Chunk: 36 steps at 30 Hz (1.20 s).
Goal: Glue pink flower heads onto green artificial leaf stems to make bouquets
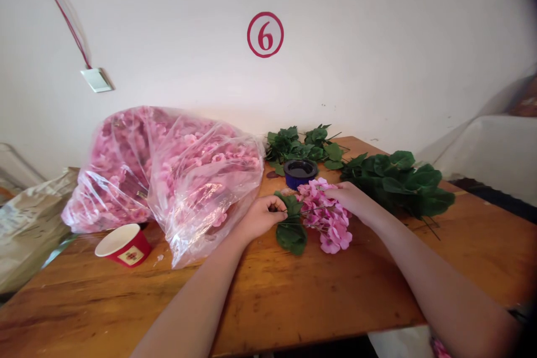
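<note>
My left hand point(265, 215) is closed in a pinch on the thin stem of a sprig of green leaves point(292, 235), which hangs just above the table. To its right, a pink artificial flower cluster point(329, 218) is held by my right hand point(349, 197), whose fingertips are partly hidden behind the petals. Leaves and blossoms meet between the two hands. A round dark blue container with a black rim point(300, 172) stands just behind the flowers.
A large clear plastic bag point(188, 179) full of pink blossoms fills the table's left, with a red paper cup point(126, 246) before it. Green leaf sprigs lie at the back point(296, 144) and in a bigger pile point(396, 179) at right. The wooden table point(260, 302) meets the wall.
</note>
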Motion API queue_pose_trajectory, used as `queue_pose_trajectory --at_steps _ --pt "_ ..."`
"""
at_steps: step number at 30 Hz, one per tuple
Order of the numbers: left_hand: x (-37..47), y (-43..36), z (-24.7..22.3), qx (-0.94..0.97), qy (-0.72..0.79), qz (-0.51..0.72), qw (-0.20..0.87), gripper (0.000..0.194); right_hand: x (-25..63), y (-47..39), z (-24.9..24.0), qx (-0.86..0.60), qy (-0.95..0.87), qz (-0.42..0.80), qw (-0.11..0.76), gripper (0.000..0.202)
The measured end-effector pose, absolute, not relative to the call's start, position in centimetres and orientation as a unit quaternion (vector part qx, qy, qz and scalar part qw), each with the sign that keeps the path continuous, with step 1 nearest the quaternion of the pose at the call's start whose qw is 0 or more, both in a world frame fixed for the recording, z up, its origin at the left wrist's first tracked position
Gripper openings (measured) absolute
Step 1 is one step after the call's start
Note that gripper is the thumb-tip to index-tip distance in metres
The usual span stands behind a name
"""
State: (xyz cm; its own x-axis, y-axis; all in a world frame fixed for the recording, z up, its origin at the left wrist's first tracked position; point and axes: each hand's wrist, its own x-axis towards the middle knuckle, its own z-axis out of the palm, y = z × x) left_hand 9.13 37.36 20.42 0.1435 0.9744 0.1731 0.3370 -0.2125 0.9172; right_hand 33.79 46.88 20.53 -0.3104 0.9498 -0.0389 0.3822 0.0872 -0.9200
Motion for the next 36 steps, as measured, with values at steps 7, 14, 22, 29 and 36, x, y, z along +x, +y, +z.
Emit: queue_pose_trajectory --at_steps 7,14,22,29,36 --pt "9.1 37.2 20.4 0.705 0.498 0.403 0.302 0.005 33.7 47.2 20.1 -0.526 -0.660 0.452 0.290 0.024" --pt "9.1 37.2 19.5 0.779 0.492 0.333 0.201 0.003 33.8 47.5 19.7 -0.535 -0.687 0.418 0.258 0.026" --pt "9.4 37.3 19.1 0.785 0.497 0.333 0.160 0.015 33.5 47.3 20.4 -0.501 -0.726 0.353 0.313 0.017" --pt "9.5 37.7 18.3 0.768 0.524 0.327 0.170 0.018 33.3 45.9 21.3 -0.409 -0.791 0.224 0.395 0.040" --pt "9.1 37.6 17.8 0.774 0.527 0.320 0.146 0.015 30.5 41.5 23.1 -0.267 -0.844 0.050 0.462 0.018"
